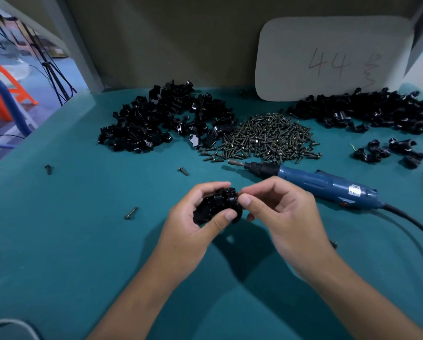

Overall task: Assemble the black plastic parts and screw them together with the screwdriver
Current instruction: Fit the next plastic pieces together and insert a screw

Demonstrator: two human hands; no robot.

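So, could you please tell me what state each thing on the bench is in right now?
Left hand: grips the black plastic parts, held off the table.
Right hand: fingertips pinch at the parts' top edge.
Screwdriver: lying idle on the green table, untouched.
Screw pile: loose heap.
Stray screw: lying flat, apart.
Left parts pile: loose, unassembled.

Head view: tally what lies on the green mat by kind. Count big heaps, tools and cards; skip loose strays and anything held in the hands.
Large heaps of black plastic parts: 2
Heap of dark metal screws: 1
Blue electric screwdriver with a black cord: 1
White rounded card marked 44: 1
Total: 5
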